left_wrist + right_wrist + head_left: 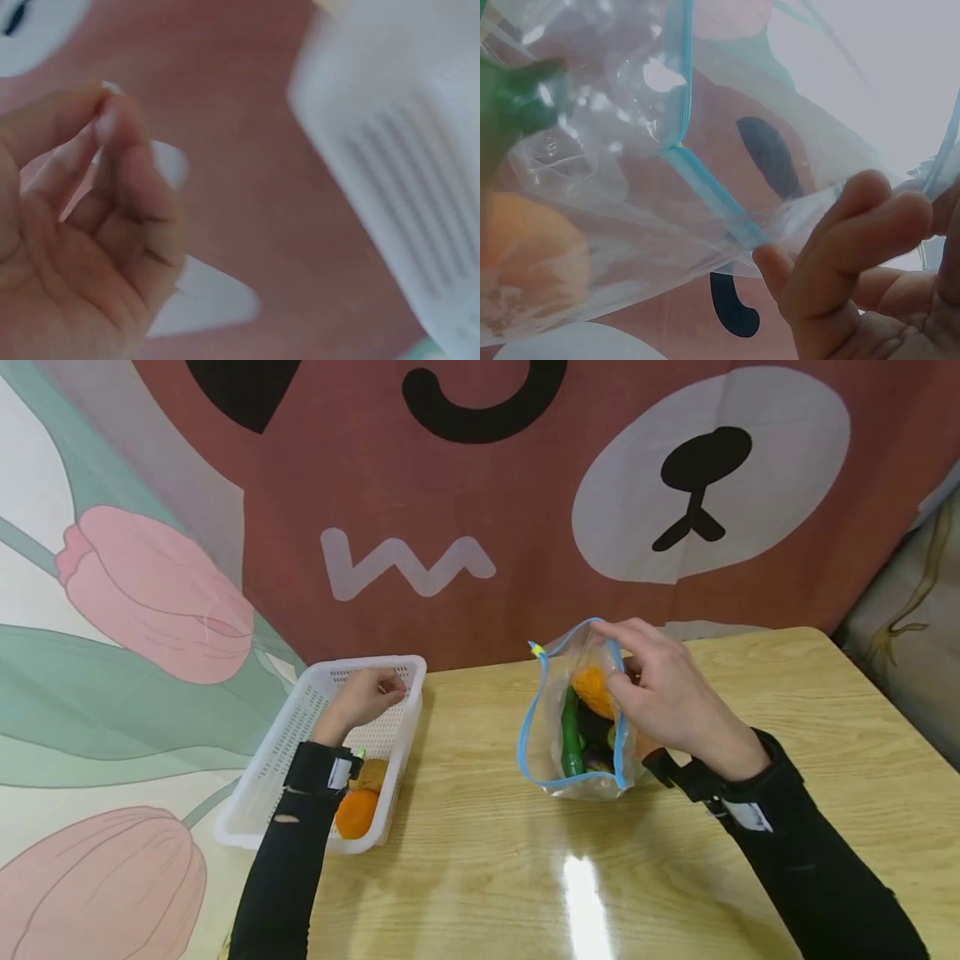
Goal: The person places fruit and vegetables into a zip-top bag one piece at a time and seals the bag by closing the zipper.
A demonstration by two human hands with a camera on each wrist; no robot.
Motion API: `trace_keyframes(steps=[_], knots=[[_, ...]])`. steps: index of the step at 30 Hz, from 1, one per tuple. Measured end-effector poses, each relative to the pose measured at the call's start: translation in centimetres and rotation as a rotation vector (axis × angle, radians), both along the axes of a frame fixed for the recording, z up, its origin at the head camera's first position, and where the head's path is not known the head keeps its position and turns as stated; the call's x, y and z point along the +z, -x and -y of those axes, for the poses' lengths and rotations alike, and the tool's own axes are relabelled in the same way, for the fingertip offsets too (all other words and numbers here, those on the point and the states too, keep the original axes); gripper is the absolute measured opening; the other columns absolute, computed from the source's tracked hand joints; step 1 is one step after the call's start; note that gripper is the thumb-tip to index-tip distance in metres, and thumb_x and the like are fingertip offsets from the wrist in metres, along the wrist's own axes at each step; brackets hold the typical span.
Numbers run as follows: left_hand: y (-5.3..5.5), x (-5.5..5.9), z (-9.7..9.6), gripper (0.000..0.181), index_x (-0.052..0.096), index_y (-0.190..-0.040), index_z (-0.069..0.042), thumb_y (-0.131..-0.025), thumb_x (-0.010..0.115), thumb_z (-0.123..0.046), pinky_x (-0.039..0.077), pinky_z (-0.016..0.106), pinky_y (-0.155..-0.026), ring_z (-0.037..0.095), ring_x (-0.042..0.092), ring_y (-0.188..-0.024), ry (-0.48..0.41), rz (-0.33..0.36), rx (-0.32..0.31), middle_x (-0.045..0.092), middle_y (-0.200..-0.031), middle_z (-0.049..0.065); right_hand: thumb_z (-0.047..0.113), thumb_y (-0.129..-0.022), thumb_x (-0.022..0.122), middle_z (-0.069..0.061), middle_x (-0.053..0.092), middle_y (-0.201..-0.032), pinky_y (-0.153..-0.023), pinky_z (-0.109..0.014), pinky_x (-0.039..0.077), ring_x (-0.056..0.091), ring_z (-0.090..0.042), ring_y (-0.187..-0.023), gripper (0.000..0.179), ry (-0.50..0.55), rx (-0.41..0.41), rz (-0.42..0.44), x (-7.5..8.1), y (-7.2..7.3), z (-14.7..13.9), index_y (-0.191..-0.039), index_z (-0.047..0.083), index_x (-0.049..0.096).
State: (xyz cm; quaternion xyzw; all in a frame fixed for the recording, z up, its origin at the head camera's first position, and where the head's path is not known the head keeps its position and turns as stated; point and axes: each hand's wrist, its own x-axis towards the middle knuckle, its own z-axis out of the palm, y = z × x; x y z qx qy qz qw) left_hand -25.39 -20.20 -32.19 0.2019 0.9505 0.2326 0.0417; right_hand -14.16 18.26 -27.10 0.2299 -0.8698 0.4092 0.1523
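Observation:
My right hand [663,689] grips the blue-edged rim of a clear zip bag [551,752] that stands mouth open on the table. Through its mouth show a long green vegetable [572,735], an orange bumpy piece [592,691] and a dark purple piece [595,729]. In the right wrist view the fingers [847,240] lie at the bag's blue zip strip [712,191]. My left hand [365,697] is over the far part of a white basket [408,752], its fingers loosely curled with nothing visible between them. Near my left wrist, the basket holds an orange [356,814] and a brown, rough-skinned piece [370,774].
The wooden table [465,827] runs between basket and bag, and on to the right. A yellow slider [536,649] sits at the bag's far left corner. Behind the table hangs a brown cloth [360,485] with a cartoon face; a flower-patterned cloth [150,585] is at the left.

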Motion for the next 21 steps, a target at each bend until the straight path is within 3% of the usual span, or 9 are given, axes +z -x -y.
trace_keyframes(steps=[3, 5, 8, 10, 13, 17, 21], knots=[[0.5, -1.2, 1.4, 0.015, 0.065, -0.102, -0.003, -0.088, 0.064, -0.008, 0.048, 0.039, -0.072, 0.028, 0.059, -0.088, 0.19, 0.145, 0.0, 0.064, -0.098, 0.016, -0.001, -0.088, 0.047, -0.01, 0.053, -0.118, -0.048, -0.024, 0.038, 0.048, -0.015, -0.058, 0.051, -0.002, 0.001, -0.007, 0.0, 0.1, 0.1, -0.139, 0.003, 0.046], [0.7, -2.0, 2.0, 0.023, 0.062, -0.108, -0.004, -0.085, 0.067, -0.008, 0.047, 0.038, -0.071, 0.03, 0.057, -0.093, 0.278, 0.283, 0.012, 0.061, -0.108, 0.019, -0.001, -0.088, 0.047, -0.01, 0.053, -0.118, -0.047, -0.024, 0.037, 0.047, -0.014, -0.055, 0.051, 0.0, 0.005, -0.004, 0.0, 0.1, 0.2, -0.138, 0.003, 0.046], [1.0, -3.3, 2.5, 0.035, 0.06, -0.112, -0.006, -0.079, 0.072, -0.007, 0.046, 0.036, -0.072, 0.029, 0.052, -0.098, 0.325, 0.459, 0.065, 0.054, -0.118, 0.022, -0.002, -0.088, 0.047, -0.01, 0.052, -0.119, -0.044, -0.025, 0.035, 0.042, -0.013, -0.049, 0.051, 0.008, 0.012, 0.009, 0.0, 0.0, 0.2, -0.139, 0.003, 0.046], [1.2, -4.3, 2.7, 0.042, 0.059, -0.113, -0.007, -0.075, 0.076, -0.007, 0.045, 0.036, -0.074, 0.028, 0.049, -0.098, 0.354, 0.522, 0.085, 0.052, -0.12, 0.019, -0.002, -0.088, 0.047, -0.01, 0.052, -0.119, -0.044, -0.025, 0.034, 0.042, -0.013, -0.049, 0.051, 0.009, 0.013, 0.012, 0.0, 0.0, 0.1, -0.139, 0.003, 0.046], [1.3, -5.9, 2.9, 0.044, 0.059, -0.113, -0.007, -0.073, 0.078, -0.007, 0.045, 0.038, -0.081, 0.027, 0.048, -0.097, 0.393, 0.567, 0.077, 0.052, -0.12, 0.017, -0.001, -0.088, 0.047, -0.011, 0.052, -0.12, -0.046, -0.025, 0.035, 0.044, -0.013, -0.053, 0.051, 0.004, 0.012, 0.008, 0.0, -0.1, 0.0, -0.139, 0.003, 0.045], [1.3, -7.6, 2.9, 0.056, 0.06, -0.122, -0.009, -0.07, 0.08, -0.006, 0.046, 0.037, -0.085, 0.026, 0.051, -0.103, 0.408, 0.591, 0.074, 0.054, -0.124, 0.015, 0.0, -0.089, 0.047, -0.011, 0.052, -0.12, -0.049, -0.025, 0.038, 0.049, -0.015, -0.059, 0.05, -0.002, 0.01, -0.005, -0.1, -0.2, -0.1, -0.139, 0.003, 0.045], [1.3, -8.3, 2.8, 0.064, 0.058, -0.127, -0.008, -0.067, 0.079, -0.002, 0.045, 0.037, -0.087, 0.025, 0.05, -0.107, 0.402, 0.616, 0.099, 0.057, -0.123, 0.013, 0.0, -0.089, 0.046, -0.011, 0.053, -0.12, -0.049, -0.024, 0.038, 0.049, -0.015, -0.061, 0.05, 0.001, 0.015, -0.012, -0.1, -0.2, -0.1, -0.139, 0.003, 0.045]])
